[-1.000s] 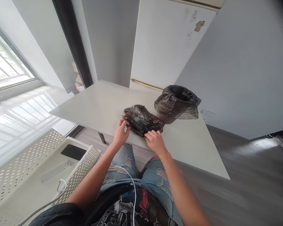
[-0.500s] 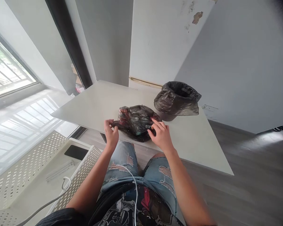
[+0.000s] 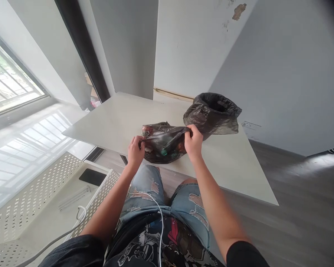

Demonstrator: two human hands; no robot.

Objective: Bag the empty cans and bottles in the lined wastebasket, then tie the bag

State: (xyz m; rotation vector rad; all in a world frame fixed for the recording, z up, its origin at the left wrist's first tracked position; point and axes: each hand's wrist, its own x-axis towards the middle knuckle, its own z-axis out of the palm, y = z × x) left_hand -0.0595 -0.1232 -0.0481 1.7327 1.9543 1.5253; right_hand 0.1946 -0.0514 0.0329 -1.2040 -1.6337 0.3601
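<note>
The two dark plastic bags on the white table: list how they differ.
The near dark translucent plastic bag is pinched at its edges by the left hand and the right hand, while the far dark plastic bag is untouched. The near one lies low with items showing inside; the far one stands with its mouth open upward. Both are thin, crinkled and sit on the white table.
</note>
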